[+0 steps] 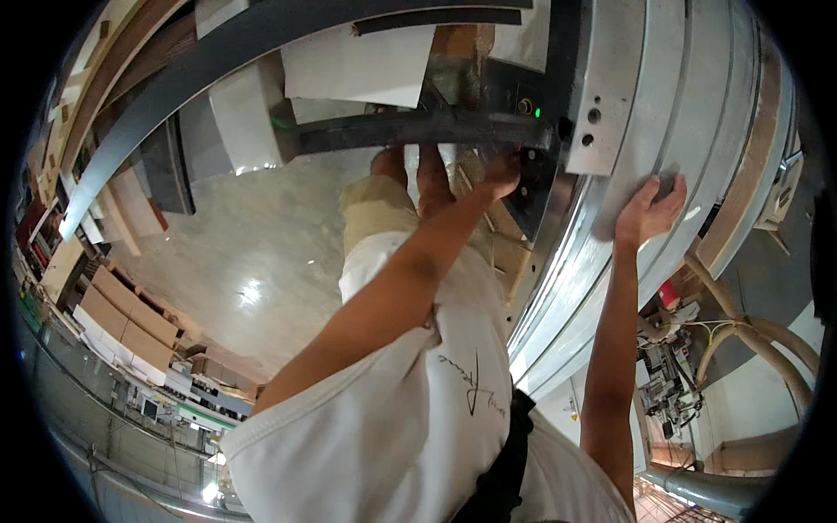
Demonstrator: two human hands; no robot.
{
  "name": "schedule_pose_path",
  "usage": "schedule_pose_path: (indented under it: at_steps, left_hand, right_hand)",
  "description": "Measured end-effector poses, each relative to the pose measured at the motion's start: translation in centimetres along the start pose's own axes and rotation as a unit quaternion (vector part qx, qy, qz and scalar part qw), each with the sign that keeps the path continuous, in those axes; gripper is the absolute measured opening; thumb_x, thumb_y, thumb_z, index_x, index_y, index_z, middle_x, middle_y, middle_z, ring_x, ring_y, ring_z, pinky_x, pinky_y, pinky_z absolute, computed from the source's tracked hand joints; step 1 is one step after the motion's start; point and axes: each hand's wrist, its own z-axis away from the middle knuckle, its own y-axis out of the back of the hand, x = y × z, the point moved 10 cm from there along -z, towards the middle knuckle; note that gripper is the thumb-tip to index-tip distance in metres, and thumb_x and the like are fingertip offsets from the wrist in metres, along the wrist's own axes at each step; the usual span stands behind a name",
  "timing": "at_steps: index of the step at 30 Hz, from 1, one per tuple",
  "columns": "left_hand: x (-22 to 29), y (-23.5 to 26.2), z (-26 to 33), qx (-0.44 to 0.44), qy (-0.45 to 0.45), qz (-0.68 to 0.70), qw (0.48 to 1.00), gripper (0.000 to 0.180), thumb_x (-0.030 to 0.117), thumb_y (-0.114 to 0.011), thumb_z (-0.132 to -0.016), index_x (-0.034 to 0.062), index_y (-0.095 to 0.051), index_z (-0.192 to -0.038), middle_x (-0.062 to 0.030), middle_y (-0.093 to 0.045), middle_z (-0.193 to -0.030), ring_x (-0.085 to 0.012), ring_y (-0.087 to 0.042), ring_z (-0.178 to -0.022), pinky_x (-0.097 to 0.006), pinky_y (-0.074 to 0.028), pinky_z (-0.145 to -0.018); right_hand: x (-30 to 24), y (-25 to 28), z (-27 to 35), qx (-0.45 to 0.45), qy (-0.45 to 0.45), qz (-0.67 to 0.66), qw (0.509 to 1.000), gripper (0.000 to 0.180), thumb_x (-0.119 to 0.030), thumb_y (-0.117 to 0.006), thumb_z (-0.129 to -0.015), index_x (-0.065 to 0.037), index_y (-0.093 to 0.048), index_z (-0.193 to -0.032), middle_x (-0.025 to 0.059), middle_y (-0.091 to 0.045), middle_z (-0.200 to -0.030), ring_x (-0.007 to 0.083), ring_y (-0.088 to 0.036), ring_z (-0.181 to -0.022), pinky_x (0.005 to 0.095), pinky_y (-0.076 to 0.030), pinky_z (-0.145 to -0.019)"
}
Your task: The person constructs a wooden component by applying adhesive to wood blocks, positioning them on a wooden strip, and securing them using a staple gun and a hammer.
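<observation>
My left hand (500,176) reaches across my body to the black control panel (529,196) on the side of a large machine. Its fingertips are at the panel's buttons, and the finger shape is partly hidden. A small green light (538,112) glows higher on the machine's dark face, beside a round knob (525,106). On the long silver metal table (602,205) of the machine rests my right hand (652,212), its thumb and fingers apart and holding nothing. A dark bar (427,131) crosses in front of my legs.
White panels (357,65) lie at the upper middle, near a long dark curved beam (288,35). Stacked boards (131,314) stand at the left beyond the shiny concrete floor (261,235). At the right are brown hoses (767,349) and machinery (671,383).
</observation>
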Motion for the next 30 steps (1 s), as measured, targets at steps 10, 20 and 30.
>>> schedule_pose_path:
  at_steps: [10, 20, 30]
  left_hand:
    - [0.2, -0.7, -2.1, 0.044, -0.03, 0.111, 0.992, 0.051, 0.034, -0.058, -0.102, 0.0026, -0.054, -0.142, -0.025, -0.058, -0.14, -0.039, -0.058, -0.126, -0.046, -0.045, -0.106]
    - [-0.4, -0.6, -2.1, 0.008, -0.011, 0.067, 0.998, 0.054, 0.04, -0.06, -0.1, 0.0019, -0.058, -0.139, -0.025, -0.06, -0.139, -0.0382, -0.06, -0.125, -0.047, -0.046, -0.104]
    - [-2.2, 2.1, -1.3, -0.106, -0.074, -0.118, 0.985, 0.058, 0.046, -0.061, -0.098, 0.0013, -0.061, -0.135, -0.0249, -0.062, -0.138, -0.0375, -0.062, -0.123, -0.047, -0.048, -0.101]
  right_hand:
    - [-0.6, -0.1, -0.3, -0.004, 0.047, -0.037, 0.998, 0.052, -0.021, -0.059, -0.098, 0.007, -0.051, -0.141, 0.0284, -0.052, -0.147, 0.0454, -0.05, -0.135, 0.053, -0.038, -0.115]
    - [-0.3, 0.3, 0.0, 0.0, 0.042, -0.009, 0.999, 0.054, -0.02, -0.057, -0.098, 0.005, -0.048, -0.145, 0.0257, -0.052, -0.147, 0.0445, -0.048, -0.137, 0.0551, -0.036, -0.116]
    - [0.3, 0.1, -0.1, -0.008, 0.026, 0.002, 1.0, 0.056, -0.038, -0.056, -0.101, -0.006, -0.05, -0.146, 0.0185, -0.051, -0.151, 0.0411, -0.047, -0.139, 0.0552, -0.034, -0.115]
